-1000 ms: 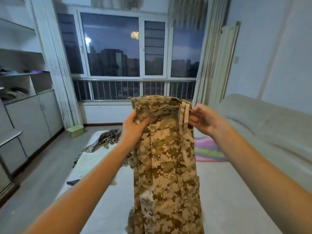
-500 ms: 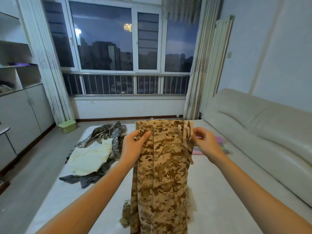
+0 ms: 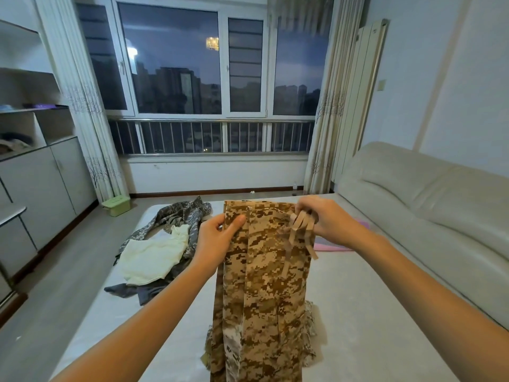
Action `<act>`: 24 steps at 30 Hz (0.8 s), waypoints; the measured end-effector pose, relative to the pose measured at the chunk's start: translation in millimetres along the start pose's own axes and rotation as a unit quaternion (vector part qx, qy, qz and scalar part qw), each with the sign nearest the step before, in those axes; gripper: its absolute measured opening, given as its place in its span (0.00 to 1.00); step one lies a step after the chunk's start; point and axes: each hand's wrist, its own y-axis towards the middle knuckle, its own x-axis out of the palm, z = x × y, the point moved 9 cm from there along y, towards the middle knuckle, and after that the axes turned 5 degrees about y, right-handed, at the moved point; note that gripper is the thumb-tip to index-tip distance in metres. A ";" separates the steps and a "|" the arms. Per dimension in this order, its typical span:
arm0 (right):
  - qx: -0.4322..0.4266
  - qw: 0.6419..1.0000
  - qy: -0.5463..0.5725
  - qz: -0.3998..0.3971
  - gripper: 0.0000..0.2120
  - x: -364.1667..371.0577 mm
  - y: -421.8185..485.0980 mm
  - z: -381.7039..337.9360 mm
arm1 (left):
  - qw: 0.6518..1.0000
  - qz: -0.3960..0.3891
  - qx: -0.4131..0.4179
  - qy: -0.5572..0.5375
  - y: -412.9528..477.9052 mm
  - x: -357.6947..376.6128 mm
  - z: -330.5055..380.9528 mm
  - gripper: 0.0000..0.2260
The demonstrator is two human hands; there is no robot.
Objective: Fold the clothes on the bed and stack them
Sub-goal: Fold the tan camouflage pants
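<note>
Both hands, left hand point(image 3: 217, 238) and right hand point(image 3: 327, 219), pinch the camo pants point(image 3: 264, 285) top; the pants hang straight down onto the bed point(image 3: 358, 312).

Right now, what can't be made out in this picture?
Head view only.
- tan camouflage garment: lower end cut off by the bottom edge.
- pink cloth: mostly behind the right hand and that garment.
- grey camouflage garment: partly under the cream cloth.
- shelf items: blurred, too small to name.
</note>
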 end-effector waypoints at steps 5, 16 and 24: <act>0.040 0.997 0.063 -0.018 0.05 -7.6 0.2 11.8 | 0.999 -0.033 -0.022 -0.010 4.7 0.1 -4.6 0.07; 0.099 0.974 0.134 -0.152 0.42 16.3 -15.5 19.1 | 0.993 -0.051 -0.088 -0.061 14.8 -2.9 -24.7 0.10; 0.142 0.938 0.262 -0.174 0.25 9.0 -7.5 33.0 | 0.992 -0.057 -0.096 -0.060 13.1 2.2 -27.6 0.10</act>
